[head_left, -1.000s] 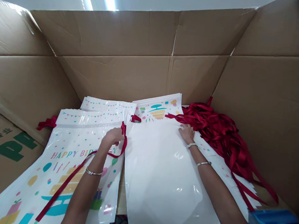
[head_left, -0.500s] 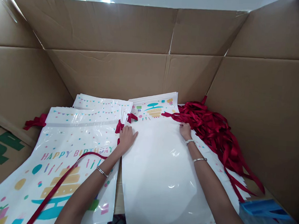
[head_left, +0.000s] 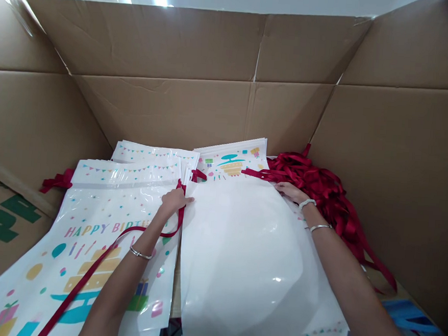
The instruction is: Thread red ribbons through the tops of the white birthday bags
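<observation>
A plain white plastic bag (head_left: 240, 261) lies face down on a pile inside a big cardboard box (head_left: 174, 108), and its middle bulges upward. My left hand (head_left: 173, 201) is curled on the bag's upper left corner, beside a red ribbon (head_left: 98, 266) that trails over the printed "HAPPY BIRTHDAY" bag (head_left: 100, 231) on the left. At the upper right corner, against the heap of red ribbons (head_left: 325, 195), my right hand (head_left: 292, 192) grips the bag's edge, its fingertips partly hidden by the plastic.
More stacks of printed bags (head_left: 232, 161) lie at the back of the box. Cardboard walls rise on all sides. Something blue (head_left: 409, 311) shows at the lower right corner. Green print marks the left flap (head_left: 1, 219).
My left hand went from lying flat on the white bag to curling on its left corner. My right hand shifted right and slightly up, and the bag puffed up in the middle.
</observation>
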The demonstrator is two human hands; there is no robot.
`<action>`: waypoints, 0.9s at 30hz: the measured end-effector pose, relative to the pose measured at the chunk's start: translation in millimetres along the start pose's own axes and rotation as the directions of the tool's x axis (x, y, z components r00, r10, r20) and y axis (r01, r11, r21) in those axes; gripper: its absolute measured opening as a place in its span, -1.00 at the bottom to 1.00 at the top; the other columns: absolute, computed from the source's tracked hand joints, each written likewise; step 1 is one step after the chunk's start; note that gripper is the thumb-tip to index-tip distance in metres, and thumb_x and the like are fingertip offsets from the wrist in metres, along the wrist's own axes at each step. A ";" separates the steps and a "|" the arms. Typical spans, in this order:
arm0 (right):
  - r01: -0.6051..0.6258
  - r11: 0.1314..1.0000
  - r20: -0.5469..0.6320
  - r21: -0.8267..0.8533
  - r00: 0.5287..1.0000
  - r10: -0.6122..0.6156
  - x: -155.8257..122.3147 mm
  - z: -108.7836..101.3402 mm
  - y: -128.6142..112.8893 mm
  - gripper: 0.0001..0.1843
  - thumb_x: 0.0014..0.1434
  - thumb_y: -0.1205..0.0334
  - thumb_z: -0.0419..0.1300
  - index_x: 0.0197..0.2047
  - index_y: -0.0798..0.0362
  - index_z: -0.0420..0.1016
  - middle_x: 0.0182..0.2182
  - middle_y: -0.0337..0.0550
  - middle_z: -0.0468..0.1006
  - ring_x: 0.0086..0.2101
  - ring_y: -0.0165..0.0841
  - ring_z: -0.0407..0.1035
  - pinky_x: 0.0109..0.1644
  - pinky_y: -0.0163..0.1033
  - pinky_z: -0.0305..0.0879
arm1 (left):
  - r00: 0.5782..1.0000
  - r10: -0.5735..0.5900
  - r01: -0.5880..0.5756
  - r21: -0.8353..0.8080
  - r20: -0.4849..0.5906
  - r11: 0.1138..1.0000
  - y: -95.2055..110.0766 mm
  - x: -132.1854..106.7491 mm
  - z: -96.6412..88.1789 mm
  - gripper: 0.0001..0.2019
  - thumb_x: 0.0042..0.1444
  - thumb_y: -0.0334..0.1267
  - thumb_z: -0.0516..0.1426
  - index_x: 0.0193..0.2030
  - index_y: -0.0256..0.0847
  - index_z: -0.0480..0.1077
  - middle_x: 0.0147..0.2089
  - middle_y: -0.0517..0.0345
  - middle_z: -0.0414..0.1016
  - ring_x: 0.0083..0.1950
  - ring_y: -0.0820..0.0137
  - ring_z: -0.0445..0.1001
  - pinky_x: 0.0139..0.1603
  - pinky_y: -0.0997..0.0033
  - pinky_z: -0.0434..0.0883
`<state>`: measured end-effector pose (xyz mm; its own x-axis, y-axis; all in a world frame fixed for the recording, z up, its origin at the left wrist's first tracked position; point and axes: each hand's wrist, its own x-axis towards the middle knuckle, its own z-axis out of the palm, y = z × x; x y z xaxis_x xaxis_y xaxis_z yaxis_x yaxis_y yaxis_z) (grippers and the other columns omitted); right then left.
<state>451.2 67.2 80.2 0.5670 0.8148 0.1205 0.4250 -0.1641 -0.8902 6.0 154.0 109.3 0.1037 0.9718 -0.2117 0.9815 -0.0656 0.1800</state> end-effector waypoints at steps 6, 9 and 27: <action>-0.082 0.992 0.034 0.100 0.996 0.079 -10.2 -13.9 6.0 -0.71 0.38 0.11 0.27 -0.03 0.19 0.56 -0.19 -0.05 0.60 -0.20 -0.32 0.51 -0.08 -0.19 0.50 | 0.961 0.123 -0.005 -0.431 0.248 0.902 -10.9 11.3 3.1 -0.62 0.19 0.05 0.23 -0.42 -0.26 0.44 -0.28 -0.13 0.65 -0.29 0.19 0.65 -0.33 0.39 0.46; -0.105 0.986 0.013 0.130 0.995 0.104 -17.2 -16.2 8.7 -0.72 0.30 0.12 0.27 -0.09 0.19 0.59 -0.31 -0.04 0.61 -0.25 -0.27 0.50 -0.17 -0.20 0.44 | 0.945 0.165 -0.022 -0.451 0.281 0.892 -10.0 11.8 9.0 -0.60 0.15 0.07 0.27 -0.45 -0.25 0.40 -0.35 -0.10 0.62 -0.35 0.19 0.62 -0.40 0.38 0.43; -0.024 1.000 -0.068 0.020 0.997 0.025 -41.1 -20.6 0.4 -0.67 0.40 0.06 0.26 0.02 0.18 0.54 -0.11 -0.05 0.59 -0.16 -0.32 0.51 -0.03 -0.15 0.51 | 0.963 0.252 -0.055 -0.841 0.098 0.539 -4.5 10.8 27.6 -0.53 -0.16 -0.09 0.48 -0.24 -0.37 0.48 -0.31 0.10 0.53 -0.24 0.30 0.50 -0.27 0.37 0.48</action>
